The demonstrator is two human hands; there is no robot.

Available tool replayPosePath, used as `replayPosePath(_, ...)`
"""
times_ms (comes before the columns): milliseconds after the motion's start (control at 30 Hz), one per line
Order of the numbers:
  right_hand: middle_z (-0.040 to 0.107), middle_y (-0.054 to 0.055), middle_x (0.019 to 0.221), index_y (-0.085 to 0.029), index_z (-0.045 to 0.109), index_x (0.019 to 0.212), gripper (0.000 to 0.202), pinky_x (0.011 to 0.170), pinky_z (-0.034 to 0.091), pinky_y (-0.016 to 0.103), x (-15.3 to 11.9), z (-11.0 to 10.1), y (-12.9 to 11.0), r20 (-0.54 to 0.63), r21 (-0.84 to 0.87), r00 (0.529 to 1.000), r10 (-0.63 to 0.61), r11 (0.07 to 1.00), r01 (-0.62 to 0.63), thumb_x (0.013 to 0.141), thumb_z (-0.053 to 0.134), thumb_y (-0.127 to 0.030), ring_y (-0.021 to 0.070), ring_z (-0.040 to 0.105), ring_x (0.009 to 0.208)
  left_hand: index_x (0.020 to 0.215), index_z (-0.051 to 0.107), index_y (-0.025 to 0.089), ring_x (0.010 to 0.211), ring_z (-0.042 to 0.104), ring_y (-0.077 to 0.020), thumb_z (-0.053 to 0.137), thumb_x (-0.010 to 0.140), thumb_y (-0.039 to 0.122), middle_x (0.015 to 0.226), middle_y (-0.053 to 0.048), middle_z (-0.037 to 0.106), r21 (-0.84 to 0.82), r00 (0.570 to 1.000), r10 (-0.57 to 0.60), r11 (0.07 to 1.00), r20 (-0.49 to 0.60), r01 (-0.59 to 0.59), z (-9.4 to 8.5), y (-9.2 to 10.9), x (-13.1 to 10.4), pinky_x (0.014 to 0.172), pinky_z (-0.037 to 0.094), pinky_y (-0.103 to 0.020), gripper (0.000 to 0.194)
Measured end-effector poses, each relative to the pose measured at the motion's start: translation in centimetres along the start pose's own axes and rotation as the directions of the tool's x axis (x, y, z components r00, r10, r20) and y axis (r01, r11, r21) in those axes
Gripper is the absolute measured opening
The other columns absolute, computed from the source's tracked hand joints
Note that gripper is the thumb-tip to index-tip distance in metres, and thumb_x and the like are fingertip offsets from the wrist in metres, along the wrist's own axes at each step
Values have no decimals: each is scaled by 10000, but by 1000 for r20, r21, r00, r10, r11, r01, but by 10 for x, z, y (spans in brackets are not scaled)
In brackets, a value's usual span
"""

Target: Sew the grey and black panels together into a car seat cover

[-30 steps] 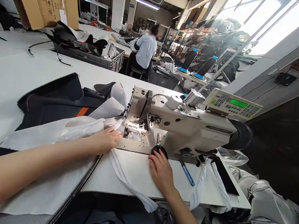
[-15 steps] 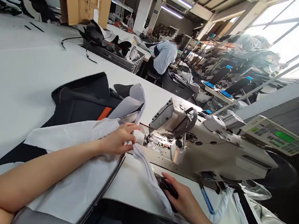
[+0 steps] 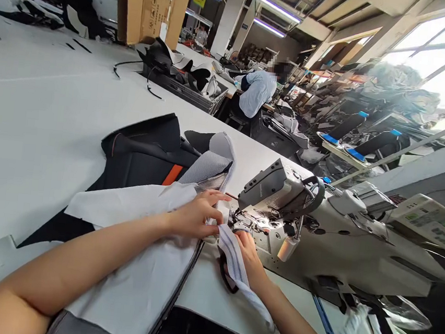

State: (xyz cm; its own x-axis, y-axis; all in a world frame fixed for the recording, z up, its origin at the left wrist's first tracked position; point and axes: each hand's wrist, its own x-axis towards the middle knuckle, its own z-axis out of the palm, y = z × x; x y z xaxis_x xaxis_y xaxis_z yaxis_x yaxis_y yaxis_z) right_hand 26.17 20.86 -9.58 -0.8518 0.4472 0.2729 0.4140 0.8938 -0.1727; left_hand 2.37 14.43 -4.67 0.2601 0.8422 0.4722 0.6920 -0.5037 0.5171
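My left hand (image 3: pixel 200 217) is closed on the edge of the white fabric (image 3: pixel 133 274), its fingertips at the top of a white strip (image 3: pixel 235 257) with dark lines, beside the sewing machine's (image 3: pixel 336 251) needle area. My right hand (image 3: pixel 247 253) is closed just right of the strip, close under the needle area. The strip partly hides its fingers. A dark loop handle of the black-handled scissors (image 3: pixel 228 277) shows below and left of it; the blades are hard to make out. A black cover piece (image 3: pixel 141 154) with an orange stripe lies beyond my left hand.
A grey crate (image 3: pixel 186 90) of cut pieces and a cardboard box (image 3: pixel 155 8) stand at the table's far edge. Beyond them a person (image 3: pixel 258 94) in a light blue shirt sits. A blue tool (image 3: pixel 323 316) lies right of my right forearm.
My right hand has moved up and forward from the table to the needle area, beside my left hand. The strip now lies across it. The whole view has shifted, so things appear further right.
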Motion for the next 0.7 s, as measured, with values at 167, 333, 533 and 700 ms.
replayPosePath(167,541,59,844,-201,641,921,179,646,481,306,6,4,-4,-5,-6,999,-51,999,51,769,566,-260,199,515,766,736,708,217,1322,339,-244,671,771,204,1383,-38,476,6,1000,-5,1000,-12,5,2,-1,0,1086,336,-415,53)
replayPosePath(333,558,40,699,-195,679,845,220,567,447,261,-9,5,-2,5,-64,999,-36,997,36,866,462,-218,157,521,604,762,700,211,1302,371,-236,665,780,199,1350,-39,508,-11,999,-22,1000,33,23,1,3,1,1087,342,-409,41)
replayPosePath(533,679,58,838,-233,637,1138,383,602,500,277,-61,-17,35,15,-92,977,211,974,-208,816,430,-237,204,650,727,931,687,222,1318,351,-228,675,799,255,1370,-68,478,-95,998,-61,993,17,62,0,2,1,1086,341,-402,137)
replayPosePath(700,688,112,1004,-231,607,1173,475,717,545,437,-143,-40,101,-35,-99,818,574,813,-574,774,454,-438,308,668,854,1138,618,227,1309,361,-217,625,845,331,1392,-98,449,58,995,-34,998,91,29,4,4,2,1094,304,-373,311)
